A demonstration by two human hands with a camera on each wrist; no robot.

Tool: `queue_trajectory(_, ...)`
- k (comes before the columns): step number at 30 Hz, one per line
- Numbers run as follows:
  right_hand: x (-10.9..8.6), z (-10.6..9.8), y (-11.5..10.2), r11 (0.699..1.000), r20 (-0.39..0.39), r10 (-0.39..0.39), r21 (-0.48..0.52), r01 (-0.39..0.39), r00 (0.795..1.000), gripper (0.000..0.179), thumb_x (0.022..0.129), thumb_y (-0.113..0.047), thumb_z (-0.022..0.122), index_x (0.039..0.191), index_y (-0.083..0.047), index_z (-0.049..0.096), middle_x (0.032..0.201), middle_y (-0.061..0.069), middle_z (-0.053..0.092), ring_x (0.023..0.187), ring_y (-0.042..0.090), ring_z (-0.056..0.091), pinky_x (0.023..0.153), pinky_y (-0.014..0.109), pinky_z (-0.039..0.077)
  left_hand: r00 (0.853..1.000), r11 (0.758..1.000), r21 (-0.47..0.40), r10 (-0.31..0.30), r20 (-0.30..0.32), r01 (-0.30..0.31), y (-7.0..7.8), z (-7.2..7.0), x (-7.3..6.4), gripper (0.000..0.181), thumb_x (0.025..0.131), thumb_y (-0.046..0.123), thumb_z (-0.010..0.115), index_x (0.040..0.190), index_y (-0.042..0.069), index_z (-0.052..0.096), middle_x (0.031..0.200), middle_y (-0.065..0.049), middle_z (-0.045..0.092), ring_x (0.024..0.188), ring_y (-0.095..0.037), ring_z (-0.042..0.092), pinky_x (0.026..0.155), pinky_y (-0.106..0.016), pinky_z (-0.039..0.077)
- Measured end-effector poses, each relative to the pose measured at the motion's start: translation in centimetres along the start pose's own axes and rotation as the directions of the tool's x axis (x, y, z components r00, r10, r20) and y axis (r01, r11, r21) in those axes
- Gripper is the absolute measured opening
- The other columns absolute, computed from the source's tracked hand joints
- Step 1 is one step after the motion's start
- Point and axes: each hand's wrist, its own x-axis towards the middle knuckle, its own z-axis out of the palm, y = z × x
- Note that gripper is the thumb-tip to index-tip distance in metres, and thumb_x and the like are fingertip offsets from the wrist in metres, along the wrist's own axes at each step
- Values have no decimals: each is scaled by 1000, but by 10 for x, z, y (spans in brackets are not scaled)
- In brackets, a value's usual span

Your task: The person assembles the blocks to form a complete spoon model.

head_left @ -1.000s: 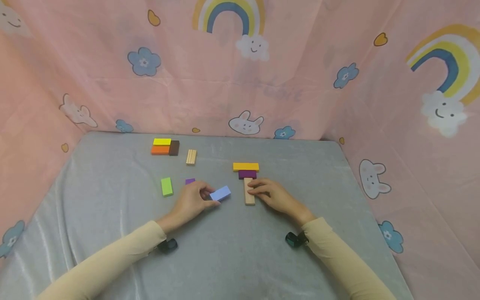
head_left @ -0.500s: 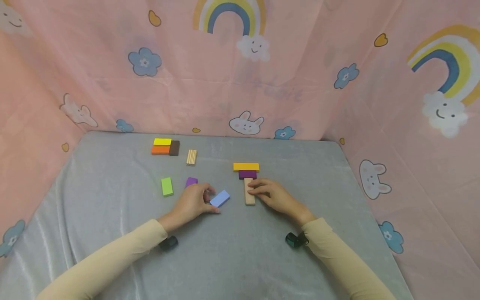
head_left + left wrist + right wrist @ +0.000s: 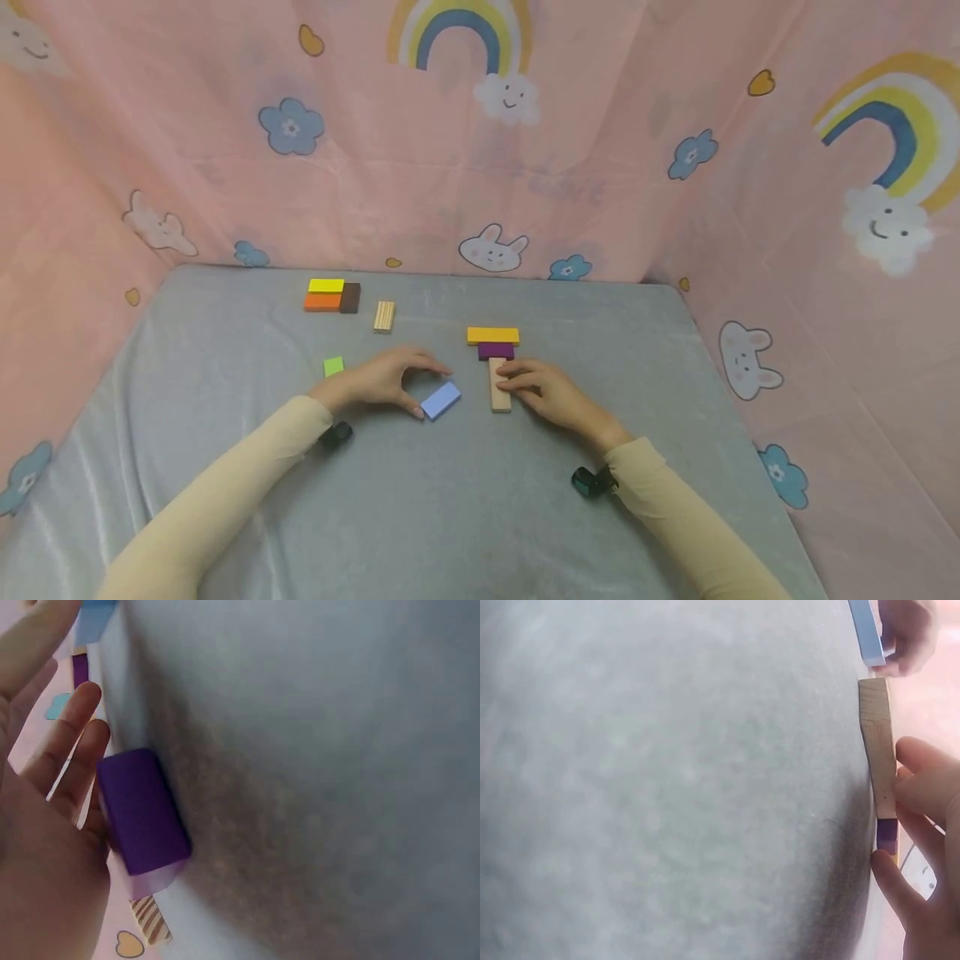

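My left hand (image 3: 382, 379) is spread around a light blue block (image 3: 441, 401) lying on the table, thumb beside its near left end and fingers beyond its far side. A purple block (image 3: 142, 811) lies close under this hand in the left wrist view, hidden from the head view. My right hand (image 3: 558, 400) rests its fingertips against a plain wooden block (image 3: 499, 393), also visible in the right wrist view. The wooden block meets a dark purple block (image 3: 496, 352), and an amber block (image 3: 492, 336) lies crosswise behind that one, together forming a T-like shape.
A lime green block (image 3: 333, 366) lies partly behind the left wrist. Farther back are a striped wooden block (image 3: 384, 317) and a cluster of yellow (image 3: 326, 286), orange (image 3: 322, 303) and dark brown (image 3: 350, 298) blocks. Patterned pink curtains (image 3: 600, 167) border the grey cloth-covered table (image 3: 465, 517).
The left hand has let go of the light blue block, which now lies slanted on the table. That hand has spread and swung away from the viewer, covering the purple block. My right hand stays put.
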Motion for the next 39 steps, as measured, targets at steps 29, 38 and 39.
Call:
queue_trajectory(29,2,-1,1,999,24,37,20,-37,999,43,94,10,47,118,-14,74,134,1,63,133,26,55,114,49,42,990,998,-7,66,-124,-68,36,28,11,67,67,34,91,128,19,66,123,4,70,118,-17,56,106,-44,41)
queue_trajectory(38,2,0,2,1000,0,-5,25,5,1000,42,93,11,48,117,-12,74,132,4,65,131,28,56,112,51,43,962,998,-46,-58,-268,48,72,73,12,68,64,38,92,125,17,68,113,3,72,107,-15,56,93,-34,48)
queue_trajectory(39,2,0,1,1000,0,-8,28,8,1000,42,93,11,48,117,-11,74,132,4,65,130,29,57,112,51,43,958,997,-41,-70,-279,61,75,77,13,68,64,38,92,125,16,68,112,3,72,106,-15,56,91,-34,48)
